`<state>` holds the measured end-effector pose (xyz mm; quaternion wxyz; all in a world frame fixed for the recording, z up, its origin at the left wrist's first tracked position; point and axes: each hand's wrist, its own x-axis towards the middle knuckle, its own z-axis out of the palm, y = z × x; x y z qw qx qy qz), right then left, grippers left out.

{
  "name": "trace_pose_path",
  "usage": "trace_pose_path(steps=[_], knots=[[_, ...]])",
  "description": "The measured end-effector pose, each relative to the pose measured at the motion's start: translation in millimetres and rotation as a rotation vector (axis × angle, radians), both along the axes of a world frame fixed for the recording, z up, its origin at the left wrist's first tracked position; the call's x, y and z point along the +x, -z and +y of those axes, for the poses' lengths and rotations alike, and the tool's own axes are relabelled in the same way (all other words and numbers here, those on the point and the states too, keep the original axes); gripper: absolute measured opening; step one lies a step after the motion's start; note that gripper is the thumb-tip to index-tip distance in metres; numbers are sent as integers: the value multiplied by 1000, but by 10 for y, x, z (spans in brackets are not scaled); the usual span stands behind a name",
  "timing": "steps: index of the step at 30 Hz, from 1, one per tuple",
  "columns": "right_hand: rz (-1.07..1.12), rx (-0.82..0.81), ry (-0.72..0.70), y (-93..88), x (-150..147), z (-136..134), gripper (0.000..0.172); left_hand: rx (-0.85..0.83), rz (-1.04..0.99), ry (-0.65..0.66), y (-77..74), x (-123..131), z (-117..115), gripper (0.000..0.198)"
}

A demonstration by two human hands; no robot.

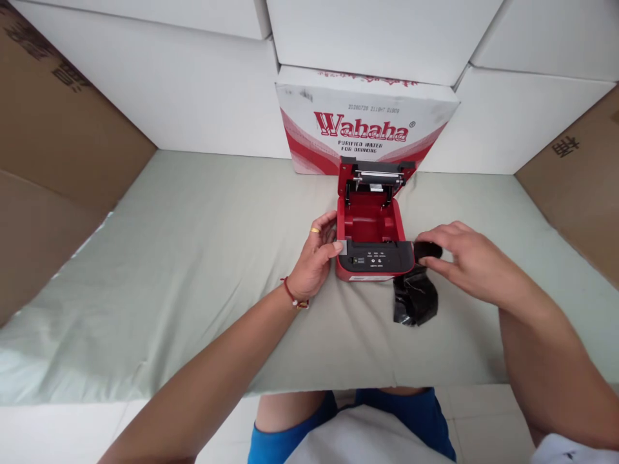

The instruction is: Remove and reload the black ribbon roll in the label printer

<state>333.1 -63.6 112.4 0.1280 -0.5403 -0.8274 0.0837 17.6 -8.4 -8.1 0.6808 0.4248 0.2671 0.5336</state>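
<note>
A small red and black label printer [374,258] stands on the cloth with its lid [377,177] raised, and its red inner bay shows no roll. My left hand [314,261] holds the printer's left side, thumb on the grey piece at the front corner and fingers along the wall. At the printer's right side, my right hand [471,261] pinches a dark roll [427,251] between thumb and fingers. Shiny, crumpled black film [416,299] hangs below the roll onto the cloth; whether the two are joined, I cannot tell.
Pale green cloth [193,258] covers the table, whose front edge runs just before my lap. Behind the printer stands a red and white Wahaha water carton [362,122]. White boxes [203,84] form the back wall, with brown cardboard [53,129] at both sides.
</note>
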Motion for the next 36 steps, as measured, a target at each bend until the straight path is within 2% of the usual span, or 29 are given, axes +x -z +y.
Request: trace_pose_path(steps=[4,6,8,11,14,16,21,26,27,29,31,32,34,36], knots=[[170,20,-9,-528,197,-98,36,12,-14,5,7,1,4,72],[220,-35,-41,-776,125,-91,38,21,-26,5,12,-2,6,70],[237,-85,-86,-876,-79,11,38,16,-29,5,15,-4,8,68],[121,-50,-68,-749,-515,297,33,11,-26,4,17,-1,5,68],[-168,-49,58,-546,-923,539,35,26,-22,-3,15,5,-3,69],[-339,-98,128,-483,-1113,609,37,38,-16,-13,12,7,-9,69],[-497,-153,176,-482,-1301,652,39,52,6,-32,19,12,-9,71],[-521,-233,113,-419,-1354,786,36,115,85,-45,68,17,-24,68],[-529,-246,107,-396,-1363,821,36,165,134,-90,66,8,-48,64],[-532,-250,110,-347,-1370,884,38,350,285,-261,27,-22,-129,55],[-501,-233,118,-309,-1344,916,41,623,478,-474,-62,-57,-249,51],[-467,-221,109,-303,-1315,911,42,769,571,-535,-119,-70,-316,51],[-349,-194,42,-328,-1223,848,39,983,724,-596,-232,-75,-443,49],[-162,-156,-50,-408,-1098,725,31,1096,838,-594,-312,-51,-542,52]])
